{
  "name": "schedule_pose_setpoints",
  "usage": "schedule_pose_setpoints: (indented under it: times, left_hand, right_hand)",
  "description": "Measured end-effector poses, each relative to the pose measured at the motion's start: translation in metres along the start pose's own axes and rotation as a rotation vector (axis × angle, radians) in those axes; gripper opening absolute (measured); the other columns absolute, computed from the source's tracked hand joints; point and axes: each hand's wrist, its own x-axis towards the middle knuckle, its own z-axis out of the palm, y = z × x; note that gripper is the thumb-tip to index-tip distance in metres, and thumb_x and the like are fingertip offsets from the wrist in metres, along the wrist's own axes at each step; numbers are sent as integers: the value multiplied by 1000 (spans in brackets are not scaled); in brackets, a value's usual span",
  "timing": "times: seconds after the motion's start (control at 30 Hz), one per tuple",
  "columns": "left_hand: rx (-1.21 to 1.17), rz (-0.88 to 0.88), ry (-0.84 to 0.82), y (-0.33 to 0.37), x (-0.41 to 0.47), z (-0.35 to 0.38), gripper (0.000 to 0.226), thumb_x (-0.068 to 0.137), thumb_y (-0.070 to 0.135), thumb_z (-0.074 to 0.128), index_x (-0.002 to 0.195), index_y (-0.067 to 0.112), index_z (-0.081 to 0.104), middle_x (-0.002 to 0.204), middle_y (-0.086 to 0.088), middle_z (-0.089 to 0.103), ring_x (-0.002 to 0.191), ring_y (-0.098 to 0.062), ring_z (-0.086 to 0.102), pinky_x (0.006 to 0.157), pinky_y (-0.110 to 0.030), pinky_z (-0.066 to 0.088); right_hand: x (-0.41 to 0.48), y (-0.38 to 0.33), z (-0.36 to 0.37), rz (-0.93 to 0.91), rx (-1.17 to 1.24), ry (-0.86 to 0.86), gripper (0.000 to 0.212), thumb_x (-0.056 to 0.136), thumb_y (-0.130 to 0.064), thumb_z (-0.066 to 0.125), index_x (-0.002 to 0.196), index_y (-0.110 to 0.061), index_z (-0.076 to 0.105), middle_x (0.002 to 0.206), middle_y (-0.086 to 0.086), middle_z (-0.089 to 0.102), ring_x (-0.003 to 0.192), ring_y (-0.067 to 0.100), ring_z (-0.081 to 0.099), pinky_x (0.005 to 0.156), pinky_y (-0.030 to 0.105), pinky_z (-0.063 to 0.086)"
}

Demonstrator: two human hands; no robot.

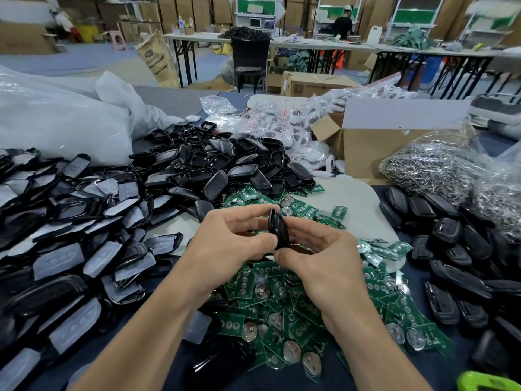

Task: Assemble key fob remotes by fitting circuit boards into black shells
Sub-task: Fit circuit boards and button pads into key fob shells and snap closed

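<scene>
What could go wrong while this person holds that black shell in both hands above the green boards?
The black shell is pinched between the left hand and right hand; it might slip and drop into the green circuit boards below. The right forearm passes close over those loose boards and could brush some away. The heap of empty shells touches the boards, so parts may get mixed.

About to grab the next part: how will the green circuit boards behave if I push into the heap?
The green circuit boards look thin, flat and rigid, so probably light and stiff. Piled loosely overlapping, they would likely slide and scatter, not roll. Their raised metal discs might catch on neighbours.
</scene>
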Motion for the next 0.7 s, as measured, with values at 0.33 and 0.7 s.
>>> schedule_pose_setpoints:
  times: [0.33, 0.7]
  left_hand:
    - [-38, -11, -14, -1, 0, -4, 36, 72, 22, 83, 107, 28, 82, 104, 1, 81, 95, -11, 77, 71, -21, 58]
    - [-105, -96, 32, 1, 1, -5, 26, 93, 5, 72, 107, 25, 83, 102, -2, 82, 94, -14, 77, 75, -27, 63]
  right_hand:
    - [-1, 3, 0, -1, -28, 6, 54, 65, 1, 91, 98, -41, 83, 94, -17, 80, 96, 1, 75, 93, 34, 59]
    - [3, 3, -4, 93, 249, -104, 55, 71, 13, 82, 98, -36, 84, 99, 2, 82, 100, 19, 77, 76, 21, 59]
